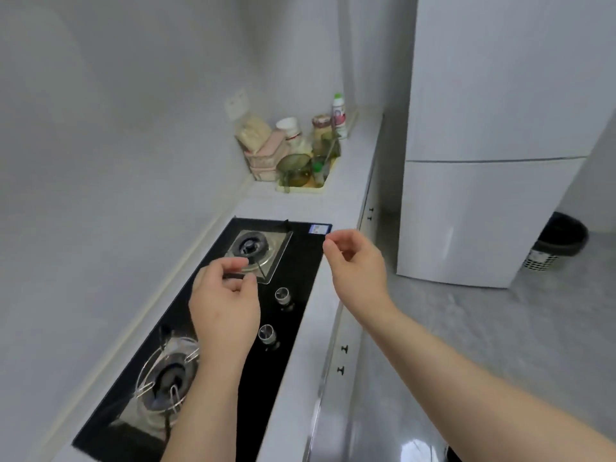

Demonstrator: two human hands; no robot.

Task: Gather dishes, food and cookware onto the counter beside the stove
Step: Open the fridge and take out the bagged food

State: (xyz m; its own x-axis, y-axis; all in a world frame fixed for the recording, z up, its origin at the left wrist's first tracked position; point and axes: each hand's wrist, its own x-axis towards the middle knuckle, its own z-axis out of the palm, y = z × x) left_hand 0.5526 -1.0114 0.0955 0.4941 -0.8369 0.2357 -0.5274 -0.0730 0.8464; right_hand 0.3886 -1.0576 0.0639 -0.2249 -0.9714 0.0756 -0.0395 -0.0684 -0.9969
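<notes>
Both hands are held empty with fingers loosely curled: the left hand (pixel 225 303) above the black glass two-burner stove (pixel 213 331), the right hand (pixel 355 265) past its right edge. Bare white counter (pixel 300 205) lies beyond the stove; jars and bottles (pixel 300 148) are crowded in the far corner. Two knobs (pixel 275 315) are seen.

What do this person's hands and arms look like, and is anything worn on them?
Both are bare. The left hand and right hand show no gloves, rings or watch, and no sleeve covers either forearm as far as the picture shows. No markings can be seen; the picture is slightly blurred.
</notes>
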